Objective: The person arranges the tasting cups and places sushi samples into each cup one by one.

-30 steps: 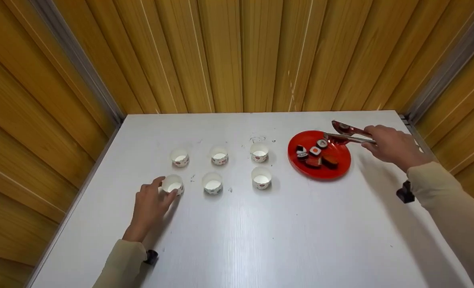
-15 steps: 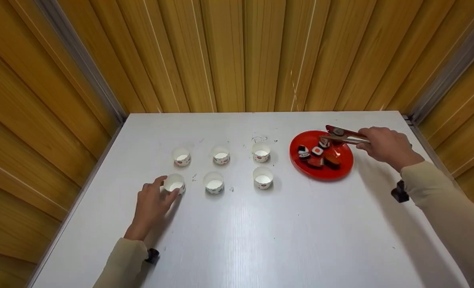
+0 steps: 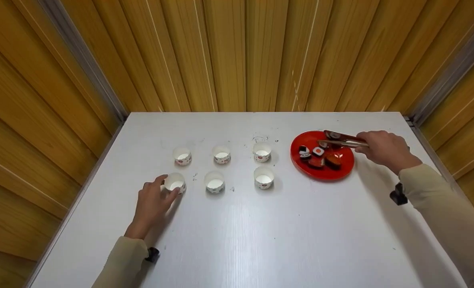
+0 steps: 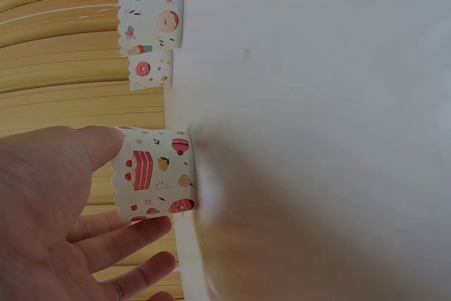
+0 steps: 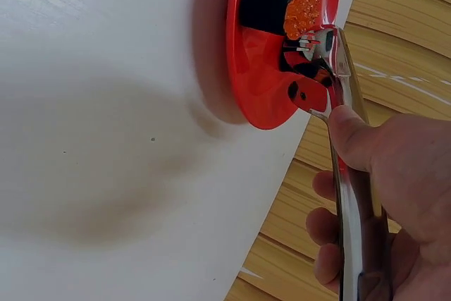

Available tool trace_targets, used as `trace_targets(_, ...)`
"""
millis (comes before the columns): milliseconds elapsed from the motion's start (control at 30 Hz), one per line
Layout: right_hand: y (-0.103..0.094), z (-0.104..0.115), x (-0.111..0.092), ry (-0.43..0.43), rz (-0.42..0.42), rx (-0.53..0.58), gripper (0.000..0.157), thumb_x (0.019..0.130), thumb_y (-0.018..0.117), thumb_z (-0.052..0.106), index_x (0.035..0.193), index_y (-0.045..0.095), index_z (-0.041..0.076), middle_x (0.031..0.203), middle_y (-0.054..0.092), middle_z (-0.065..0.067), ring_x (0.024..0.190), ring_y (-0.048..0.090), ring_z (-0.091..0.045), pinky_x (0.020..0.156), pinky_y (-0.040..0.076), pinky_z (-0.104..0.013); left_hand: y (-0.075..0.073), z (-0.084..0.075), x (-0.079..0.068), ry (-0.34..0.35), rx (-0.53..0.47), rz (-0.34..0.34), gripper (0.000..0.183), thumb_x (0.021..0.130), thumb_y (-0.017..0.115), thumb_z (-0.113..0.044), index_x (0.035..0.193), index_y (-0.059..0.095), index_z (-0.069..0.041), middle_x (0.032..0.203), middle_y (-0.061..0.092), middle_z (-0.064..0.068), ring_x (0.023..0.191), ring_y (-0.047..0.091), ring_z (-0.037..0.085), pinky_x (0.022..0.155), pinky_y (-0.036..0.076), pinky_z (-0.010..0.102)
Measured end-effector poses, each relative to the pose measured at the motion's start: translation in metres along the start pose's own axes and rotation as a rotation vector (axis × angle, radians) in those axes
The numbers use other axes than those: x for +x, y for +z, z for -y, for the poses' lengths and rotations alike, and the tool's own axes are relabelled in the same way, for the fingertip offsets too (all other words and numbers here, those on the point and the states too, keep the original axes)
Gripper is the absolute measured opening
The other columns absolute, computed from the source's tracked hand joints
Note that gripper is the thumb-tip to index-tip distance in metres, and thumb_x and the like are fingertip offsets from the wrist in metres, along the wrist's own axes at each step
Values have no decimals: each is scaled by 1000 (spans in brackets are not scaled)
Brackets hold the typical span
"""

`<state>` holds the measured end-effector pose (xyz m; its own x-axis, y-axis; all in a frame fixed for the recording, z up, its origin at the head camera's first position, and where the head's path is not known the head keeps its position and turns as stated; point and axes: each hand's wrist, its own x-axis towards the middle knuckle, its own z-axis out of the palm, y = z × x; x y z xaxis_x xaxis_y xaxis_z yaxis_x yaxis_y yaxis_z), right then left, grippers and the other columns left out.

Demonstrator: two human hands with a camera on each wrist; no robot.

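My left hand (image 3: 151, 204) holds a white paper baking cup (image 3: 175, 183) by its sides, thumb and fingers across from each other. The left wrist view shows the cup (image 4: 158, 174) with printed cakes and a scalloped rim, standing on the table. In my right hand (image 3: 385, 150) are metal tongs (image 3: 347, 140), reaching over the red plate (image 3: 307, 137). Their tips lie around a toy sushi roll (image 5: 324, 41) at the plate's back. Beside it are a square roll with an orange centre (image 3: 318, 151), a roe-topped sushi (image 3: 333, 161) and several other sushi pieces.
More paper cups stand upright in two rows on the white table (image 3: 241, 232), among them a front middle cup (image 3: 214, 183) and a back right cup (image 3: 262, 153). A yellow wood-grain wall (image 3: 241, 56) rises behind the table.
My right hand has brought the tongs left and down onto the plate, and their arms have closed toward each other at the roll. The left hand stays on its cup.
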<state>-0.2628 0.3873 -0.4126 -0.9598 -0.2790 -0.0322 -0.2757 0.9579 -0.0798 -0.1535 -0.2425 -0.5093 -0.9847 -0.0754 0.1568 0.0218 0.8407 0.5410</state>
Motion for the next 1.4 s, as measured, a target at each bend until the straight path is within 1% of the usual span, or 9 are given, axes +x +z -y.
trace_targets(200,0,1,0,3,0,-12,37,93,78,21,124,67,3,100,70,-20,78,61,-33,63,51,-54,0,0,1,-1,18,-3,63,95,74,-36,141,55,2,124,66,26,114,58,47,96,43,63)
trace_targets(333,1,2,0,8,-5,-11,34,93,78,20,122,68,4,99,71,-19,76,61,-32,61,51,-52,0,-1,1,0,12,-5,63,95,75,-35,141,55,3,124,66,26,115,58,47,97,43,64)
trace_targets(667,1,2,1,24,-7,-18,33,94,76,21,123,71,7,104,72,-22,77,61,-33,61,50,-51,0,-1,2,-3,-5,-5,63,94,76,-34,142,54,2,125,65,26,116,59,48,96,45,61)
trace_targets(933,1,-1,-1,14,-31,-3,31,93,76,20,122,72,11,100,72,-22,70,58,-31,51,45,-45,-1,1,3,1,-14,8,65,94,76,-34,142,53,3,125,66,27,114,59,49,95,46,61)
trace_targets(1133,2,0,0,17,-19,-8,33,94,76,22,124,71,9,103,72,-23,72,59,-31,53,46,-45,1,1,3,-9,-13,13,65,94,76,-33,143,52,3,126,65,27,114,60,48,94,47,61)
trace_targets(1400,1,2,0,48,-2,8,36,94,76,22,126,71,7,107,72,-23,74,57,-31,56,47,-44,1,0,3,-26,-12,24,65,94,76,-34,143,53,2,127,65,27,115,59,47,95,47,60)
